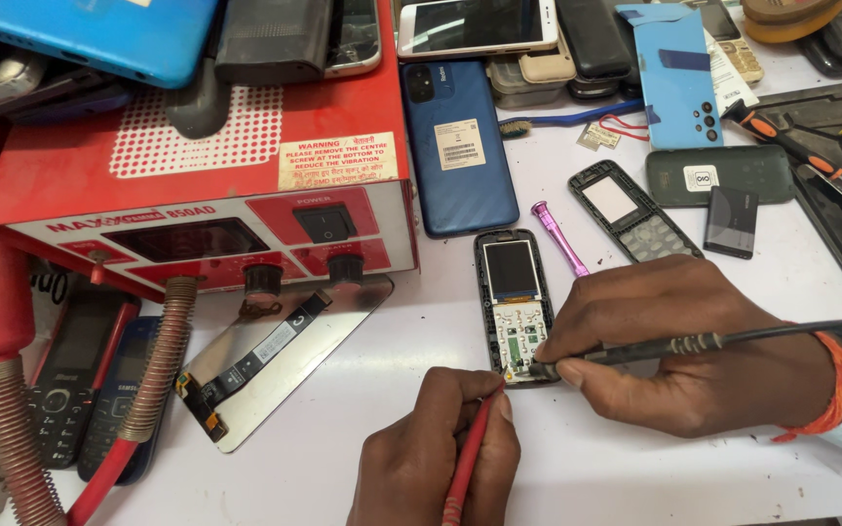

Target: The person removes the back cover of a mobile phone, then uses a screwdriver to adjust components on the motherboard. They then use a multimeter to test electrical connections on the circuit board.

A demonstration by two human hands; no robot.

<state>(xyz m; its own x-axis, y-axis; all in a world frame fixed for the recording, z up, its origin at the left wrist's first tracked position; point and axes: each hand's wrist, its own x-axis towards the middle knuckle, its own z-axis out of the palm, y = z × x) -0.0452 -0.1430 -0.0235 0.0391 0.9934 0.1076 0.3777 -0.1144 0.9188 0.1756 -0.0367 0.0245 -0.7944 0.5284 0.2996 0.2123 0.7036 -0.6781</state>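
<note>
Nearest the camera, the left hand [436, 453] pinches a thin red probe [467, 460] between thumb and fingers, its smooth plastic shaft slanting up so the tip meets the bottom edge of the opened phone [516, 304]. Just right of that phone, the right hand [679, 341] closes around a slim black probe [626, 353] whose ribbed collar leads into a black cable [811, 329] running off right; its tip also sits at the phone's lower end. An orange thread band [835, 385] wraps the right wrist.

The opened phone lies flat on the white table [363, 390], a narrow rounded rectangle with its front cover off: a small glossy screen above, a pale circuit board with dotted keypad contacts below.

Left of the phone lies a shiny metal plate [289, 365] carrying a flat black ribbon cable [246, 362]. Further left, two dark keypad phones [85, 390] rest under a hose [153, 375] wound with coppery wire.

Just beyond the phone's top right corner lies a pink metal screwdriver handle [557, 236], and past it an empty black keypad frame [631, 212], a dark battery [731, 222] and a dark green phone back [718, 173].

Behind the phone to the left stands a boxy red metal machine [197, 170] with black knobs and a rocker switch. Directly behind the phone lies a blue smartphone [460, 146], back up, glossy. Farthest back, a heap of handsets and cases crowds the table's edge.
</note>
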